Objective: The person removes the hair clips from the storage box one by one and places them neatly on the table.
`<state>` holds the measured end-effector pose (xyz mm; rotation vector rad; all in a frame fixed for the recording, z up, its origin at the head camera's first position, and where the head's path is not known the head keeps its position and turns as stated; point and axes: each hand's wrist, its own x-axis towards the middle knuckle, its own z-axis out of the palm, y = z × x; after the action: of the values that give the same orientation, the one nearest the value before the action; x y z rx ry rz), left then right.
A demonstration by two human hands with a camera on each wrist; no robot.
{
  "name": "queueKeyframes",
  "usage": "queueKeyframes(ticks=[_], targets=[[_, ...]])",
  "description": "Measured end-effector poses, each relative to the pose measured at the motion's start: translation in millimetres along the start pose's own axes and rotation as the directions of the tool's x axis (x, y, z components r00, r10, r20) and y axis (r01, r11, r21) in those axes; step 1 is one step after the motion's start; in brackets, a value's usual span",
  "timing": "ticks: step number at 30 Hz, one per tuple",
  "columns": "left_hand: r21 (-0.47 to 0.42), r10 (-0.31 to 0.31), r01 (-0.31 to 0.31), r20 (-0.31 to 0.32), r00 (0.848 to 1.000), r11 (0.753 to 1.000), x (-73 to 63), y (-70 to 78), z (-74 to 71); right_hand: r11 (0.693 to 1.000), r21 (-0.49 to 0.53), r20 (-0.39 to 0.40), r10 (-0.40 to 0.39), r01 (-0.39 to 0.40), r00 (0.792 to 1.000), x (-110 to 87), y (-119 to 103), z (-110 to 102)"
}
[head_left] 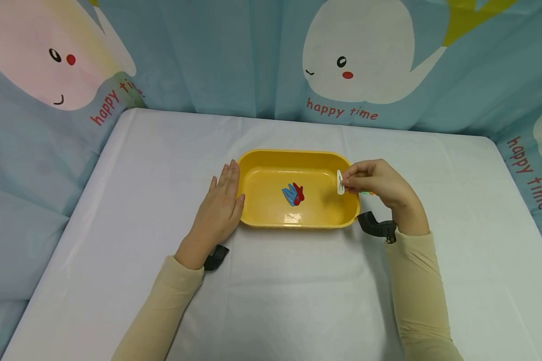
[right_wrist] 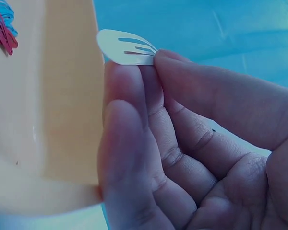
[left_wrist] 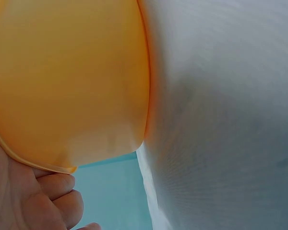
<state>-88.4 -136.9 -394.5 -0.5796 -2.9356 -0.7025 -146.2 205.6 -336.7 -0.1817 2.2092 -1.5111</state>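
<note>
We are pinching a little white hair clip point(head_left: 340, 182) by one end with our right hand point(head_left: 379, 184) over the yellow tub's point(head_left: 298, 223) edge, our left hand point(head_left: 219, 210) is resting flat against the tub, and the clip is looking light, thin and slippery.

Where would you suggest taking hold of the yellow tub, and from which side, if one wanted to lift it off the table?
Probably by the rim of the yellow tub at its two short ends, coming in from left and right. The rim flares outward, giving fingers a lip to hook under. The left hand already rests flat against the left end; the right hand, pinching a white hair clip, is beside the other.
</note>
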Motion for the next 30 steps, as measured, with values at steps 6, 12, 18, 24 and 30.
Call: queueKeyframes(ticks=[6,12,18,24,30], targets=[[-0.004,0.002,-0.002,-0.003,1.000,1.000,0.0,-0.1,0.3,1.000,0.023,-0.013,0.000,0.000,1.000,-1.9,4.7,-2.4],[-0.003,0.003,-0.003,-0.002,1.000,1.000,0.6,-0.8,0.7,0.997,0.071,-0.012,-0.020,0.021,1.000,-2.9,8.4,-3.7],[-0.002,0.005,-0.005,-0.011,1.000,1.000,0.7,-1.4,0.8,0.993,0.104,-0.008,-0.047,0.047,0.999,-3.1,10.9,-4.3],[-0.001,0.001,-0.001,0.001,1.000,1.000,1.1,-1.2,1.4,0.984,0.159,0.004,-0.082,0.081,0.997,-4.1,13.6,-6.5],[0.005,-0.003,0.003,0.006,1.000,1.000,0.5,-1.5,1.0,0.978,0.184,0.013,-0.099,0.095,0.995,-3.7,15.0,-7.8]])
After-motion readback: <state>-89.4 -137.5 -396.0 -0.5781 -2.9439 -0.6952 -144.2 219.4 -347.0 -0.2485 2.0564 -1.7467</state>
